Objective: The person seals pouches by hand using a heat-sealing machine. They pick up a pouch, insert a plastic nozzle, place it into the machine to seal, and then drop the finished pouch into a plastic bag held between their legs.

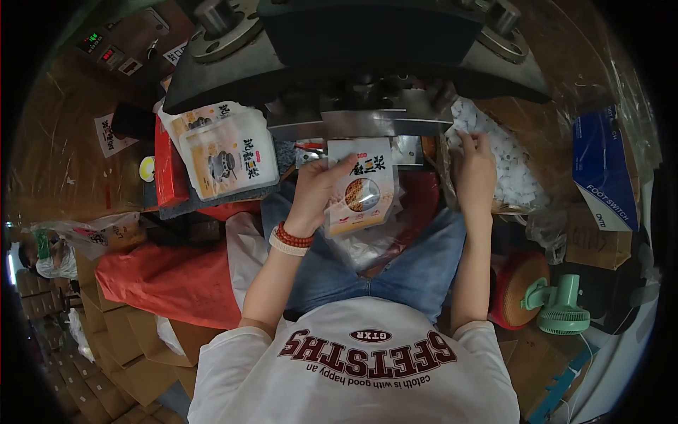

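My left hand (320, 192) is closed on the side of a printed plastic pouch (361, 182), its thumb across the front. The pouch has a picture of beans and dark lettering. It is just below the metal bar (364, 123) of a press-like machine. My right hand (474, 169) is at the near edge of a clear bag of small white pieces (498, 152). Its fingers are bent together over the white pieces; whatever they pinch is too small to make out. Under the held pouch, more clear plastic (367, 247) lies in my lap.
The dark machine (367, 35) spans the top. A stack of printed pouches (229, 152) sits to the left beside a red box (169, 166). At right are a blue foot-switch box (604, 169), a carton (597, 240) and a green fan (565, 307). Cartons (141, 346) fill the lower left.
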A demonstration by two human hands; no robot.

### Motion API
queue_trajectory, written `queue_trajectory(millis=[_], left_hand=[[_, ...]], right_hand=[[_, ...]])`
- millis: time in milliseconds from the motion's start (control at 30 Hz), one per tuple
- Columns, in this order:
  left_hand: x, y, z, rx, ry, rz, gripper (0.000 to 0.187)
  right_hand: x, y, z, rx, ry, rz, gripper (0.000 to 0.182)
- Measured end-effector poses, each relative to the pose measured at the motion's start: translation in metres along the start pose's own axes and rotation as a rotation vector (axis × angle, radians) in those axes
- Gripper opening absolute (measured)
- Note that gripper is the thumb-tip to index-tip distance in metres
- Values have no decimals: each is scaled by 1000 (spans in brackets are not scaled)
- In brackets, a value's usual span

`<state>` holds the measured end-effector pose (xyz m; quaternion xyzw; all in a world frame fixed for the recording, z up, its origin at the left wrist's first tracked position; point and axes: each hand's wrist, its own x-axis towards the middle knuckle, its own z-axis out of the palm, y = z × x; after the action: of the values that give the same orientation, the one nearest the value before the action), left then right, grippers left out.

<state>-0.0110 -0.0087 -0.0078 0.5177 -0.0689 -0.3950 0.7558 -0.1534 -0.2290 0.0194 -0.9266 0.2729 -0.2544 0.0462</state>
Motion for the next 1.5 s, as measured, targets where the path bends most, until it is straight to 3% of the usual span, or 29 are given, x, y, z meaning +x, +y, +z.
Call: queue_trajectory(millis=[133,200,233,267,333,367,400,433,467,500,600,700,733,800,900,967,1033,1100,1233,1300,1367,1400,1433,1467,1500], left_hand=[[-6,9,-11,106,-35,-28,26],[-22,22,-29,971,332,433,35],[-30,25,-40,972,333,429,35],[-38,30,-53,1174,351,517,35],[-56,36,-79,1582,383,690,38],[-63,38,-87,1786,392,779,41],[-67,38,-90,1990,395,876,44],[-71,36,-91,1991,389,881,44],[-77,31,-91,1706,353,802,41],[-83,28,-92,1422,320,718,39],[-90,25,-59,1187,348,783,36],[-98,27,-32,1197,247,920,39],[-102,31,-23,1256,197,991,40],[-113,40,-12,1343,221,1002,41],[-114,44,-6,1398,67,967,43],[-105,36,-4,1188,23,886,46],[-97,32,-4,1216,53,926,46],[-92,30,0,1244,74,959,46],[-93,40,13,1362,22,987,41],[-89,40,15,1327,-35,955,39],[-80,25,15,984,-26,840,18],[-74,16,14,983,-28,837,18],[-67,5,12,829,39,479,11],[-58,-6,8,660,105,130,16],[-45,-22,0,474,105,190,30]], right_hand=[[0,8,5,78,-22,-25,29],[0,10,0,168,-16,32,28],[-3,9,-3,259,-16,92,27],[-3,6,-7,263,-17,90,27],[-4,-2,-16,359,257,21,25],[-7,-9,-21,363,258,21,25],[-10,-19,-28,774,160,175,24],[-15,-29,-34,1179,48,334,25],[-21,-41,-40,1177,48,339,25],[-26,-54,-46,1372,-15,277,26],[-38,-92,-50,1820,-267,136,28],[-41,-113,-37,1318,-280,-234,29],[-42,-112,-37,1318,-277,-237,29],[-39,-107,-41,907,-136,-663,34],[-39,-100,-68,647,-122,-817,37],[-34,-87,-68,708,-106,-772,36],[-31,-82,-68,770,-92,-730,34],[-34,-83,-72,581,-62,-568,37],[-31,-87,-67,600,-152,-663,36],[-22,-80,-63,878,-187,-648,35],[-19,-80,-53,899,-189,-555,34],[-19,-80,-49,918,-190,-463,33],[-18,-80,-50,919,-194,-462,33],[-15,-78,-53,884,-90,-345,31],[-11,-75,-54,846,16,-232,30]])
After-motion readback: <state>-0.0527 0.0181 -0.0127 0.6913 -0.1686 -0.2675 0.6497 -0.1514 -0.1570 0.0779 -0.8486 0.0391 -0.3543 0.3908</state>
